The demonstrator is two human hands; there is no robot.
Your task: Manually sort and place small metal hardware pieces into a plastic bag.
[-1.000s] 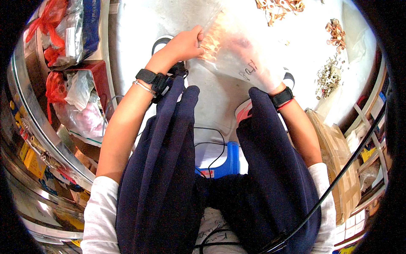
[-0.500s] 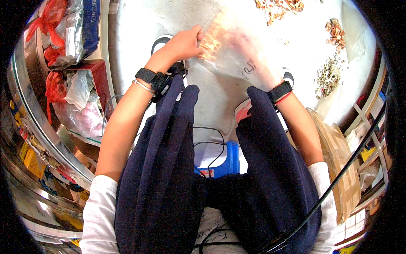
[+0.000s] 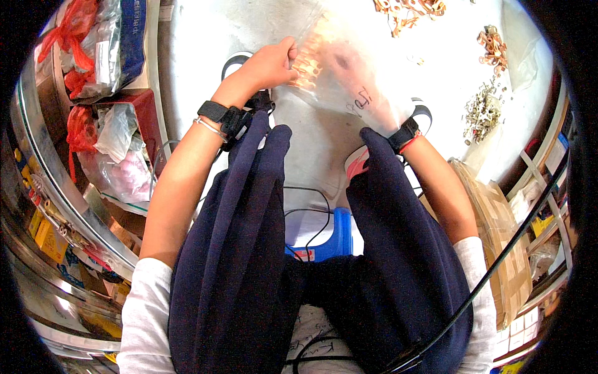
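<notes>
My left hand (image 3: pixel 272 65) is closed, pinching the left edge of a clear plastic bag (image 3: pixel 336 95) above the pale floor. Several flat copper-coloured pieces with holes (image 3: pixel 308 67) lie in the bag beside those fingers. My right hand (image 3: pixel 356 73) reaches inside the bag up to the wrist, near the copper pieces. Glare and the hazy plastic blur its fingers, so whether it grips anything cannot be made out. Dark handwriting marks the bag over this hand.
Loose copper pieces lie in a far pile (image 3: pixel 414 9) and a right-hand pile (image 3: pixel 493 48). Nearer sits a heap of small silvery parts (image 3: pixel 483 113). A cardboard box (image 3: pixel 492 230) stands right; red-tied bags (image 3: pixel 75 47) crowd the left. Beneath me is a blue stool (image 3: pixel 340 234).
My right hand and wrist have shifted slightly left, deeper into the bag, and the bag's handwriting has moved a little left with them. My left hand keeps its pinch almost unmoved.
</notes>
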